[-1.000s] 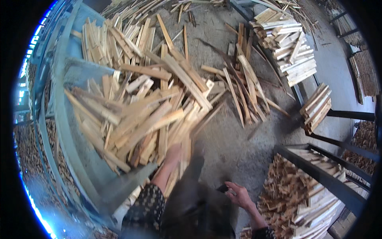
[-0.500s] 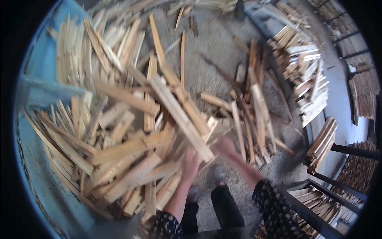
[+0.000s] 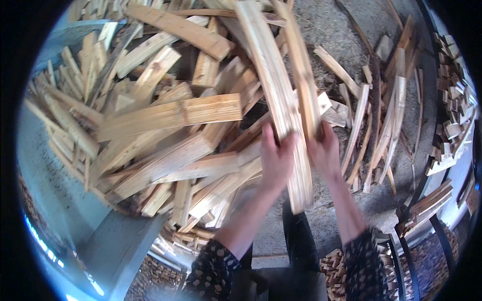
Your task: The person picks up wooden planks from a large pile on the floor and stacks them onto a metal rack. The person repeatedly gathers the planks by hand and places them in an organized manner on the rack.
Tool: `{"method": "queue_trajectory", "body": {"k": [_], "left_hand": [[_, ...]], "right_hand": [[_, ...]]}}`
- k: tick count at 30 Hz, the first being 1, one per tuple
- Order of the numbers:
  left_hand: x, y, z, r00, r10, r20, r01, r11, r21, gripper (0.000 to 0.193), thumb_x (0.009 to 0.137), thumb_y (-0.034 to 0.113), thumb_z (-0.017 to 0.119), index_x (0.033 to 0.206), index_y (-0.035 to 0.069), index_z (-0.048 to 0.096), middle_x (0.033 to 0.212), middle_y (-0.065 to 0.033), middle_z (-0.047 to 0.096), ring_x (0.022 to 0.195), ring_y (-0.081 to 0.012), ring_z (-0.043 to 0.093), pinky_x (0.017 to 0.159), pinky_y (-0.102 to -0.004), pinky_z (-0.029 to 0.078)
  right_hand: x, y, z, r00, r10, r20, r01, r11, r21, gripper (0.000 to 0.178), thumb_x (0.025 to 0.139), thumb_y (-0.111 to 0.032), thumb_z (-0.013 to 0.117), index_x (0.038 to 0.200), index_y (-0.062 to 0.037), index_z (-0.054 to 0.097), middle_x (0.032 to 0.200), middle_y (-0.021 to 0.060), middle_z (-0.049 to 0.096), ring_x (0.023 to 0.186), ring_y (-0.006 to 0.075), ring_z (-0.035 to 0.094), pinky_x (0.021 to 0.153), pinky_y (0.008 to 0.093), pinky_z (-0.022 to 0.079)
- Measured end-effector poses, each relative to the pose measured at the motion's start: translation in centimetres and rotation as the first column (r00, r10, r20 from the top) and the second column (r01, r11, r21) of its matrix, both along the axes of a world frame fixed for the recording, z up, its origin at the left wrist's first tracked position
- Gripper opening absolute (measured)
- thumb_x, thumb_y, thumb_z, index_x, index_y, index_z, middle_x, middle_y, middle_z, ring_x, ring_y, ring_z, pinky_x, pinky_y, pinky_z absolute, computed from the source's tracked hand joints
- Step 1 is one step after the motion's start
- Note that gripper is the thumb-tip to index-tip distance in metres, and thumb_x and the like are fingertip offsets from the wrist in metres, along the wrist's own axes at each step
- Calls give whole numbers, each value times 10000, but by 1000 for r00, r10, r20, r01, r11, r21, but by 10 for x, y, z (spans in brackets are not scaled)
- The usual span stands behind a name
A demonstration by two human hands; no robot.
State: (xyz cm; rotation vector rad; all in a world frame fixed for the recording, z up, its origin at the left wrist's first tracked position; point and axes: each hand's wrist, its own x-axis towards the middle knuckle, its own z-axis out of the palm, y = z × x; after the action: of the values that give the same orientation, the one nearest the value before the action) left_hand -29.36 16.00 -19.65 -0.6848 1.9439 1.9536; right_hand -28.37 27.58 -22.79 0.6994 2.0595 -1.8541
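Note:
My left hand (image 3: 277, 155) is closed round the lower part of a long, pale split-wood slat (image 3: 273, 80). The slat slants up and away, its near end reaching past the hand. Just beside it, my right hand (image 3: 324, 149) grips a second, narrower wooden slat (image 3: 303, 75) near its lower end. The two slats lie almost side by side, and the fingers behind them are partly hidden. Left of my hands, a thick short plank (image 3: 211, 109) rests on a jumbled pile of split wood (image 3: 175, 160).
A blue-grey bin wall (image 3: 55, 190) borders the pile at left. Thin sticks and bark strips (image 3: 391, 120) lie on the concrete floor (image 3: 331, 30) at right. Stacked wood (image 3: 454, 110) lines the far right, with a bundle (image 3: 431, 203) by dark metal bars (image 3: 444, 241).
The view has shifted, so the pile now fills more of it. My right hand, blurred before, now grips the narrower slat. My left hand holds the pale slat, with both slats side by side.

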Motion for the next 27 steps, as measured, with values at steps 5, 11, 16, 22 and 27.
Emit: {"method": "queue_trajectory", "body": {"k": [5, 11, 16, 22, 27], "left_hand": [[100, -56, 66, 919, -357, 168, 386, 902, -192, 296, 793, 47, 545, 1072, -3, 457, 827, -53, 555, 777, -127, 535, 671, -287, 445], [101, -176, 65, 680, -643, 353, 699, 421, -578, 416, 645, 84, 683, 1027, 40, 524, 960, -142, 535, 892, -313, 530, 776, -389, 430], [80, -218, 77, 719, -605, 342, 493, 98, -864, 820, 508, 250, 785, 1182, 13, 384, 1154, -187, 452, 1099, -355, 403, 940, -449, 295], [102, -217, 50, 911, -240, 336, 413, 521, -747, 868, 472, 165, 820, 1172, -14, 339, 1109, -217, 470, 1013, -316, 478, 886, -379, 381], [100, -216, 49, 813, -284, 509, 582, 449, -678, 903, 451, 206, 822, 1179, -34, 344, 1138, -225, 448, 1052, -311, 461, 912, -388, 365]], "right_hand": [[147, -45, 78, 970, -167, 179, 235, 842, -485, 661, 716, -131, 624, 1247, 30, 265, 1146, 128, 441, 1042, 187, 462, 868, 312, 407], [173, -138, 19, 770, -148, 621, 626, 360, -691, 659, 807, -381, 571, 1271, -26, 267, 1203, 117, 440, 1075, 220, 479, 857, 378, 440], [173, -155, -37, 772, -51, 633, 630, 191, -753, 627, 811, -447, 530, 1255, -59, 317, 1179, 113, 469, 1067, 232, 491, 846, 415, 454], [187, -188, -62, 761, -80, 644, 643, -33, -765, 604, 742, -381, 644, 1196, -62, 405, 1154, 72, 485, 1074, 216, 462, 920, 405, 395], [172, -198, -37, 657, -222, 721, 745, 40, -666, 628, 757, -349, 633, 1242, -55, 364, 1200, 74, 459, 1122, 208, 428, 965, 365, 354]]}}
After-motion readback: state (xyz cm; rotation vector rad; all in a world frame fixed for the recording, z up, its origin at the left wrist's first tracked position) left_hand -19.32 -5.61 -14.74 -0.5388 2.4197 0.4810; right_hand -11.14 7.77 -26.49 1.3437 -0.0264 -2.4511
